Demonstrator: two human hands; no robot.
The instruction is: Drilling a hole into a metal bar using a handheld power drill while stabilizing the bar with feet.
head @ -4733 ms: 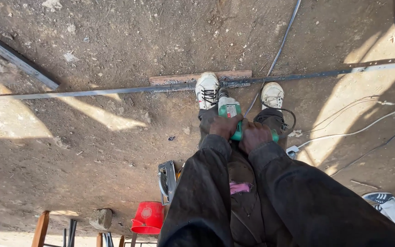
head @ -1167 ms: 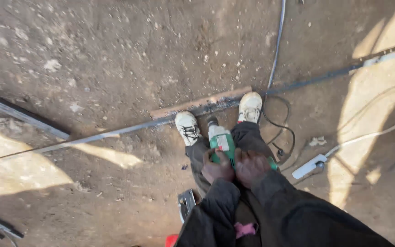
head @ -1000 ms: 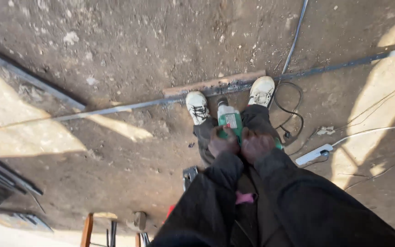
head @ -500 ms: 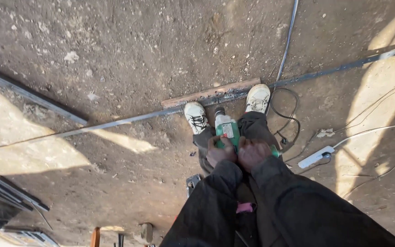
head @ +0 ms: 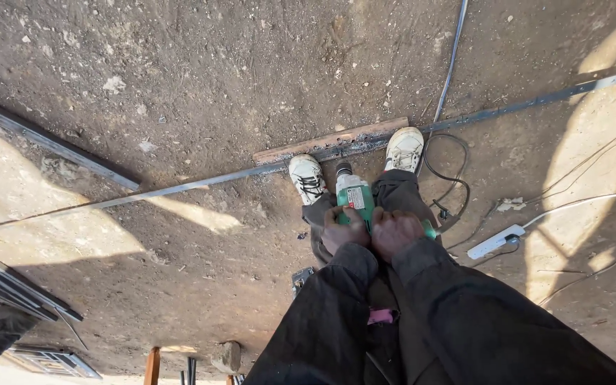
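Green-bodied drill is gripped by both hands, left hand and right hand wrapped tight, its nose pointing down at the long steel bar just beyond the knuckles. Drilling looks under way; steady downward pressure is needed. The bit itself is hidden.

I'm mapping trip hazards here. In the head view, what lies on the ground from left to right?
Short dark metal bar → left white sneaker → green power drill → right white sneaker → looped black cable → white power strip.
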